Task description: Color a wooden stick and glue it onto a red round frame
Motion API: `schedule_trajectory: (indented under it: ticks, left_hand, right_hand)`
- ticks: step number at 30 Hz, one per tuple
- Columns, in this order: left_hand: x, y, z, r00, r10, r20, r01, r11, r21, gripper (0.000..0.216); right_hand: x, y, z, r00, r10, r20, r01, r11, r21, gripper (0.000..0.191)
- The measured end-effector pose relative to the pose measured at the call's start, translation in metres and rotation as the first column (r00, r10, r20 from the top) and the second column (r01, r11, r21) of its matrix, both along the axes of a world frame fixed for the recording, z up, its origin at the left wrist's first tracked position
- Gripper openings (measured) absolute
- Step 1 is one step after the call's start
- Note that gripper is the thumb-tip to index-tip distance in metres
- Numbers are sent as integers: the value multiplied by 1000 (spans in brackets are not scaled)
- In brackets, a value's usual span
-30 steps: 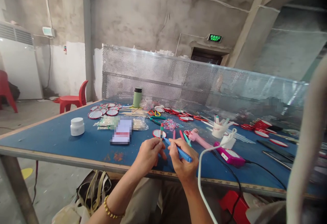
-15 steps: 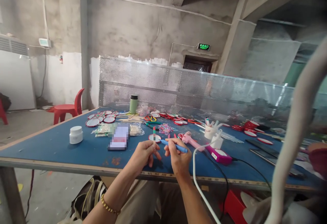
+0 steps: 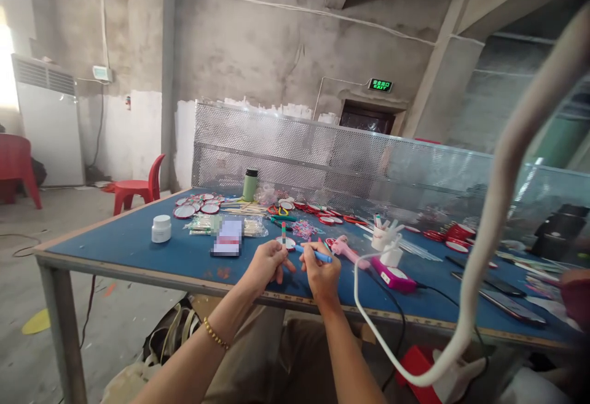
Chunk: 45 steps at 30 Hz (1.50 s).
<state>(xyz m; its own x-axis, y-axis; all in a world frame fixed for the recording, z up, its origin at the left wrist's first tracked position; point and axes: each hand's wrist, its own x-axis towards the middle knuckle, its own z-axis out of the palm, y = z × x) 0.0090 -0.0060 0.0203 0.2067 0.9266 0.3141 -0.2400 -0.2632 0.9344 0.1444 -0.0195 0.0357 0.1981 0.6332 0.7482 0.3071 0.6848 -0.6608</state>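
Observation:
My left hand (image 3: 266,264) pinches a short, thin stick with red and green bands (image 3: 283,232) and holds it upright above the table. Its other fingers are loosely curled. In my right hand (image 3: 322,269) is a blue pen (image 3: 319,255), gripped as for writing, its tip pointing left toward the banded stick. Whether the tip touches the stick I cannot tell. Just behind the stick lies a round white disc with a red rim (image 3: 290,242), partly covered by my fingers. A pile of small pink and blue pieces (image 3: 306,229) lies beyond.
Left on the blue table (image 3: 115,256) are a white jar (image 3: 161,229), a phone (image 3: 227,238) and bagged sticks (image 3: 253,226). At right are a pink glue gun (image 3: 348,250), a magenta box (image 3: 394,278) and a cup of pens (image 3: 380,237). A white curved tube (image 3: 479,269) crosses the right foreground.
The view has turned left, so the table's things appear farther right. Both hands keep their grips on the banded stick and the pen, close together.

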Motion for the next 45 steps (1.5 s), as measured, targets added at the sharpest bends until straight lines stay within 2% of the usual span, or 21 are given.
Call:
schedule_trajectory:
  ticks: [16, 23, 28, 32, 35, 40, 43, 45]
  left_hand:
    - [2, 5, -1, 1000, -2, -23, 2, 1000, -16, 26]
    - [2, -1, -4, 998, 29, -63, -30, 999, -20, 23]
    - [2, -7, -4, 994, 36, -102, -40, 999, -34, 27]
    - [0, -12, -2, 991, 46, -126, -51, 998, -42, 31]
    - [-2, -19, 0, 990, 36, -139, -47, 996, -73, 34]
    - [-6, -36, 1, 980, 28, -195, -49, 993, -106, 35]
    - [-6, -47, -1, 972, 54, -228, -84, 989, -125, 35]
    - [-6, -54, -3, 968, 43, -246, -82, 985, -150, 37]
  right_hand:
    - [3, 7, -3, 1000, 14, 19, -14, 1000, -6, 31]
    - [11, -7, -6, 998, 43, -36, -46, 996, -71, 37]
    - [32, -19, -19, 986, 149, 75, -136, 978, -158, 36]
    - [44, -29, -25, 955, 197, 222, -162, 972, -168, 31]
    - [53, -40, -25, 932, 186, 311, -131, 973, -189, 28]
    - [86, -59, -23, 945, 196, 262, -107, 942, -318, 34]
    - [105, -61, -13, 957, 39, 288, 42, 962, -271, 31]
    - [110, -55, -4, 921, -37, 389, 135, 965, -226, 28]
